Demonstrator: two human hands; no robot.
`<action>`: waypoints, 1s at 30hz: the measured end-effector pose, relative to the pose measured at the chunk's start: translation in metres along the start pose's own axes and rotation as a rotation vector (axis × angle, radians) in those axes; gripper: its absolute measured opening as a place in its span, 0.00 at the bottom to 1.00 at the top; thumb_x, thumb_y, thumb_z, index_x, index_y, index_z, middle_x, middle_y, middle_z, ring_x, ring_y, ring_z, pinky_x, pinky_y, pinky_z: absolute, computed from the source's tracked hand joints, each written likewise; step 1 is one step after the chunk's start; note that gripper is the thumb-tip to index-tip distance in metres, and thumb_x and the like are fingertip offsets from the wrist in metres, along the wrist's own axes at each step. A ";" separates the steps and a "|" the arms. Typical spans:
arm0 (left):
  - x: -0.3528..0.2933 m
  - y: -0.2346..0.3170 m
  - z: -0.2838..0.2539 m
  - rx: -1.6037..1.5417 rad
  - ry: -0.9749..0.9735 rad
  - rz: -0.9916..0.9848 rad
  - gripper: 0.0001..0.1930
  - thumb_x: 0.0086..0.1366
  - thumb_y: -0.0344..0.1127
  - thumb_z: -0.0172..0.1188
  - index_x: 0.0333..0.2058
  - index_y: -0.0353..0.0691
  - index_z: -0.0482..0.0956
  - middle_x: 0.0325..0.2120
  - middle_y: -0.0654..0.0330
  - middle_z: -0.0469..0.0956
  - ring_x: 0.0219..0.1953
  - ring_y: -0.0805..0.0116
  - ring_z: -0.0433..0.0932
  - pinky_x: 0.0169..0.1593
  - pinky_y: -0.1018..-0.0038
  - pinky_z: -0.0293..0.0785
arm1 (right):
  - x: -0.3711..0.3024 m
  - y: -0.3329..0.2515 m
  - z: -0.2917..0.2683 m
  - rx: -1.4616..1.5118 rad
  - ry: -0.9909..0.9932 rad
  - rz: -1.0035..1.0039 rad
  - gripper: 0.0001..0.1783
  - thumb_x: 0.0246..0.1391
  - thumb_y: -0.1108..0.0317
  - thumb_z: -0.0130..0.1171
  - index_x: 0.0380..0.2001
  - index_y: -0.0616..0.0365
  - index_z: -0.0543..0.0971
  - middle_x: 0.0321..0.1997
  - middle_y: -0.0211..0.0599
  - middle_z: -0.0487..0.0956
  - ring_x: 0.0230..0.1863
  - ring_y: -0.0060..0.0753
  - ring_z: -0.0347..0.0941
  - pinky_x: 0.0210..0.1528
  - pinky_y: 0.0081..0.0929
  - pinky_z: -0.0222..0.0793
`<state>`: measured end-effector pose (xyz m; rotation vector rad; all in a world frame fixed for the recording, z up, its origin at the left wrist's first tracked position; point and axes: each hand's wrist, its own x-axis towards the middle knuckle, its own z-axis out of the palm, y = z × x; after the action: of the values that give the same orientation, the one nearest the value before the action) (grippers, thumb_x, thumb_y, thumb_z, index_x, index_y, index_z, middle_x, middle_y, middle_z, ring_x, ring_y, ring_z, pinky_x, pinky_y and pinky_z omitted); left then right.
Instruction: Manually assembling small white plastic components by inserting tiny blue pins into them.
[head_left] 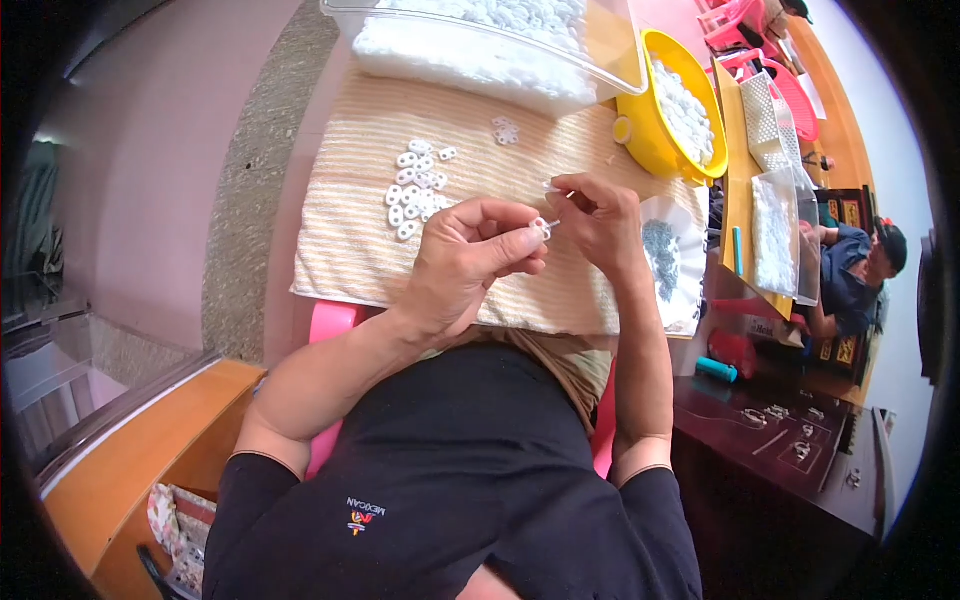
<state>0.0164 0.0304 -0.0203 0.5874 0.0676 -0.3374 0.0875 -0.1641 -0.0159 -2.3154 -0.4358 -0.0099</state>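
My left hand (475,250) pinches a small white plastic piece with round holes (541,229) between thumb and forefinger. A thin pale stub sticks out of that piece toward my right hand. Close by on the right, my right hand (600,220) is closed at the fingertips on a tiny white part (552,187), whose kind is too small to tell. Left of my hands, a loose pile of white oval two-hole pieces (408,194) lies on the striped towel (345,250). Farther off sits a small cluster of white pieces (505,130).
A clear bin of white pieces (470,60) stands at the far edge, beside a yellow basin (650,130) of more. A white dish (690,290) with small dark bits lies right of my right wrist. Another person (850,270) sits at the far right.
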 end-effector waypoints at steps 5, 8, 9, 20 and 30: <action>0.002 -0.002 -0.003 0.032 0.010 0.013 0.07 0.61 0.25 0.60 0.39 0.37 0.78 0.31 0.59 0.81 0.33 0.73 0.80 0.40 0.76 0.80 | -0.001 0.010 -0.002 0.040 -0.009 -0.029 0.11 0.45 0.75 0.64 0.35 0.62 0.81 0.28 0.40 0.80 0.28 0.26 0.77 0.33 0.24 0.73; 0.002 -0.001 -0.003 0.036 0.009 0.013 0.07 0.61 0.25 0.60 0.39 0.36 0.78 0.31 0.59 0.81 0.32 0.73 0.80 0.40 0.77 0.80 | -0.002 0.012 0.000 0.037 -0.009 -0.036 0.11 0.44 0.74 0.65 0.34 0.62 0.81 0.27 0.39 0.79 0.27 0.27 0.76 0.33 0.24 0.73; 0.002 -0.001 -0.003 0.036 0.009 0.012 0.07 0.61 0.25 0.60 0.39 0.36 0.78 0.31 0.59 0.81 0.32 0.73 0.80 0.40 0.77 0.80 | -0.003 0.014 0.000 0.029 0.010 -0.052 0.11 0.44 0.74 0.65 0.34 0.62 0.80 0.27 0.38 0.79 0.27 0.27 0.76 0.33 0.23 0.73; 0.003 -0.001 -0.005 0.059 0.015 -0.010 0.07 0.61 0.25 0.60 0.39 0.36 0.78 0.31 0.59 0.81 0.33 0.73 0.81 0.40 0.77 0.80 | -0.011 0.015 0.000 -0.075 0.029 -0.039 0.11 0.46 0.75 0.64 0.36 0.61 0.81 0.27 0.39 0.79 0.27 0.29 0.76 0.33 0.24 0.72; 0.005 -0.003 -0.007 0.067 0.019 -0.019 0.07 0.61 0.25 0.60 0.39 0.36 0.78 0.31 0.59 0.81 0.33 0.72 0.81 0.40 0.77 0.80 | -0.024 0.011 0.001 -0.223 0.040 -0.098 0.09 0.48 0.74 0.62 0.35 0.64 0.81 0.31 0.43 0.80 0.30 0.38 0.78 0.34 0.27 0.72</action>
<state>0.0200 0.0308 -0.0281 0.6570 0.0800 -0.3535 0.0687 -0.1784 -0.0274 -2.5052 -0.5519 -0.1597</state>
